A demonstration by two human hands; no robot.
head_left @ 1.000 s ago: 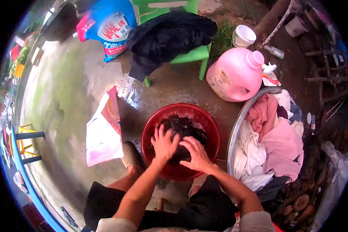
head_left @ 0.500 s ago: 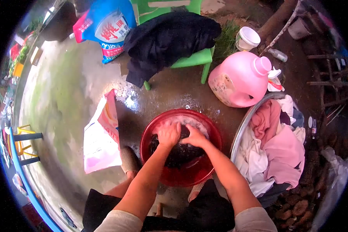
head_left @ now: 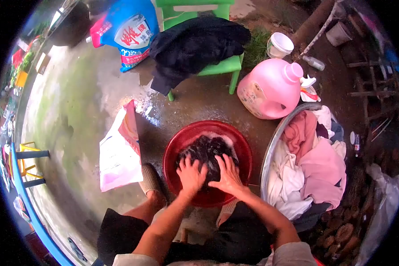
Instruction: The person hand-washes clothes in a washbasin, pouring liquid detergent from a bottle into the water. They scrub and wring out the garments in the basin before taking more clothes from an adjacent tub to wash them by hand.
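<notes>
A red basin (head_left: 245, 162) stands on the wet ground between my feet. Inside it lies a bunched dark wet cloth (head_left: 208, 148), with whitish suds around its far edge. My left hand (head_left: 191, 176) rests on the near left of the cloth, fingers spread. On the near right, my right hand (head_left: 228, 176) touches the same cloth, its fingers also stretched apart. Neither hand is closed around the fabric.
Right of the basin, a metal tub (head_left: 270, 155) holds pink and white clothes (head_left: 321, 166). Behind it is a pink jug (head_left: 272, 88). Black clothing (head_left: 199, 42) covers a green chair (head_left: 235, 80). A blue detergent bag (head_left: 133, 31) and a pink-white packet (head_left: 119, 155) stand left.
Both hands have drawn back toward me from the basin's far side, and their fingers have spread. More of the dark cloth now shows beyond them.
</notes>
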